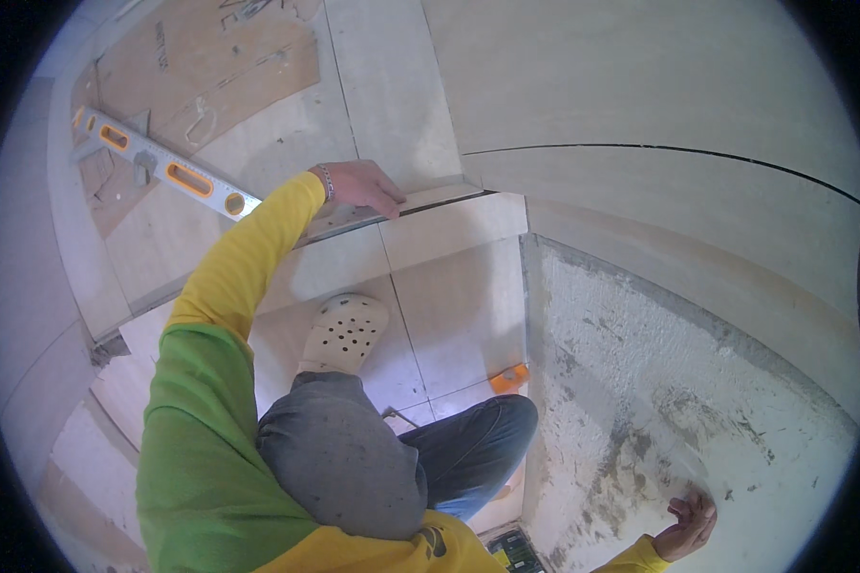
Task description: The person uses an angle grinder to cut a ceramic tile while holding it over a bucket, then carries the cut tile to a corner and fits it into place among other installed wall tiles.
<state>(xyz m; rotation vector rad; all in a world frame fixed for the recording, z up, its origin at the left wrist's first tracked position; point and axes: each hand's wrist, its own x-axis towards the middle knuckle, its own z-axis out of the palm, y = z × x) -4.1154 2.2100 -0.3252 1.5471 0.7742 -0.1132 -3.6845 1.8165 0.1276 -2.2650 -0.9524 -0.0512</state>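
My left hand [358, 185], with a chain bracelet at the wrist, reaches to the front edge of a raised tiled step. Its fingers bend down over a narrow tile strip [440, 197] along that edge, and the fingertips are partly hidden. A dark gap runs between the strip and the upright tile [459, 229] below it. Low on the right, my right hand [686, 525] is beside the rough, stained wall surface [631, 382]. Its fingers are loosely bent and apart, with nothing visible in them.
A spirit level [153, 160] with orange-rimmed openings lies on the step at left, over brown cardboard [210, 72]. An orange tool [509, 378] lies on the lower tiles by the wall. My foot in a white clog [346, 332] stands below the step. Large tiles [640, 86] line the right.
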